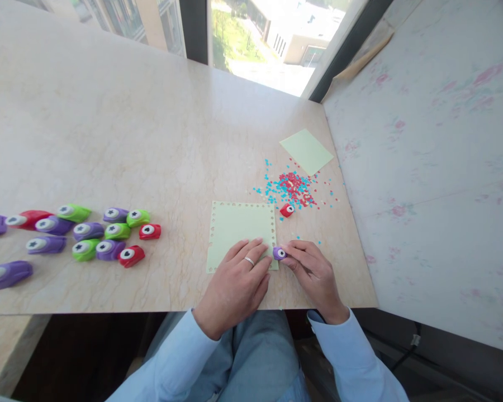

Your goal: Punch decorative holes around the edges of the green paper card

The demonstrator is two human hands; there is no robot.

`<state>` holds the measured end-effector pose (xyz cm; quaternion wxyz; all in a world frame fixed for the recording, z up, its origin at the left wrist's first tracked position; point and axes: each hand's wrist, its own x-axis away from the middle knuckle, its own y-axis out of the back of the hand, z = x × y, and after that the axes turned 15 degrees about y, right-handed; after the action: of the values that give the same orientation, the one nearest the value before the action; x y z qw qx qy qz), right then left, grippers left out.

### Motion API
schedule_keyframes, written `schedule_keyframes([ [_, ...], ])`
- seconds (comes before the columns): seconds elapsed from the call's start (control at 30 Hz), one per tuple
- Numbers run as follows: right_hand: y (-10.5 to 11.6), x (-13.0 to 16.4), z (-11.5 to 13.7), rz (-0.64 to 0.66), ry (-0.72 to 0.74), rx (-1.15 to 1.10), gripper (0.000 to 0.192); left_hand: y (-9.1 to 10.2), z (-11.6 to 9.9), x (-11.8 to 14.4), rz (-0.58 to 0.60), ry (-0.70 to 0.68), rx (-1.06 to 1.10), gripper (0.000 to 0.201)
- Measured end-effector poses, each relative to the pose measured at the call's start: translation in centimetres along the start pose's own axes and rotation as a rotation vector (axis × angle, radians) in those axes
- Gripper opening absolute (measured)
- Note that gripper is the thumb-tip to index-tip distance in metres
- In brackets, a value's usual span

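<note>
A pale green sheet of paper [238, 229] lies on the table in front of me, with small punched holes along its edges. My left hand [241, 279] rests flat on its lower right part, fingers stretched out, a ring on one finger. At the sheet's right edge, my right hand [314, 273] pinches a small purple craft punch [280, 253] between thumb and fingers. The punch touches the paper's edge; its white top with a dark shape faces up. Just above it sits a small red craft punch [287, 210], apart from both hands.
Red and blue paper bits [293, 187] are scattered beyond the sheet. Another pale green sheet [308, 151] lies behind them. Several purple, green and red punches [88, 230] stand at the left on the marbled table [151, 128]. A flowered wall [423, 184] bounds the right side.
</note>
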<state>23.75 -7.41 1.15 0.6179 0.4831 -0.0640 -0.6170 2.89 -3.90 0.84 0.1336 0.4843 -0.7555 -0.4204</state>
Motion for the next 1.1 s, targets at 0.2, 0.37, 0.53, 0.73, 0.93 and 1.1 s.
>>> schedule_keyframes([
  [0.2, 0.0, -0.2, 0.1, 0.014, -0.033, 0.014, 0.023, 0.2, -0.1, 0.0, -0.003, -0.013, -0.015, 0.029],
  [0.37, 0.1, -0.1, 0.2, 0.032, -0.038, -0.003, 0.028, 0.3, -0.2, -0.1, -0.002, -0.013, -0.011, 0.028],
  [0.53, -0.1, -0.4, 0.4, 0.048, -0.029, 0.035, 0.031, 0.3, -0.2, -0.1, 0.002, -0.009, -0.009, 0.027],
  [0.73, 0.1, -0.9, 0.5, 0.110, -0.035, 0.095, 0.023, 0.2, -0.2, -0.1, 0.002, 0.003, -0.010, 0.025],
  [0.93, 2.8, 0.9, -1.6, 0.059, -0.132, 0.171, 0.021, -0.1, -0.2, -0.1, -0.049, 0.003, -0.011, 0.019],
  [1.1, 6.8, 2.6, -4.4, -0.088, -0.402, 0.437, 0.038, -0.3, -0.1, -0.1, -0.066, 0.002, -0.021, 0.018],
])
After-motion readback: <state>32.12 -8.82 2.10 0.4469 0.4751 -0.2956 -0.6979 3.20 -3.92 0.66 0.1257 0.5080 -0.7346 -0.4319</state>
